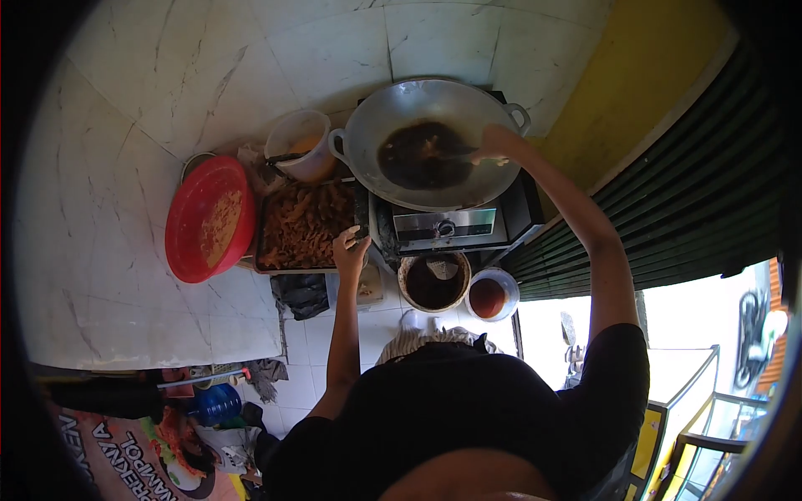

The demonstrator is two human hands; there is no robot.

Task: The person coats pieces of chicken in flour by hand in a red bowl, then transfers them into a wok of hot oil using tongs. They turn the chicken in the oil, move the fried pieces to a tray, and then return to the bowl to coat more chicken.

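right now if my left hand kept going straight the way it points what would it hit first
Your left hand is at the near corner of the tray, pointing away from you. Straight on, it would likely meet the fried pieces in the tray first; its height above them is unclear.

Daylight from lower right, blown out there; heavy fisheye bending, black vignette corners, soft edges.

Only one thing bears lettering — a printed banner (100,451) at the lower left edge of the view. Its white capitals run at a slant and are cut off. A lone "A" is clear — the other words are too distorted to read.
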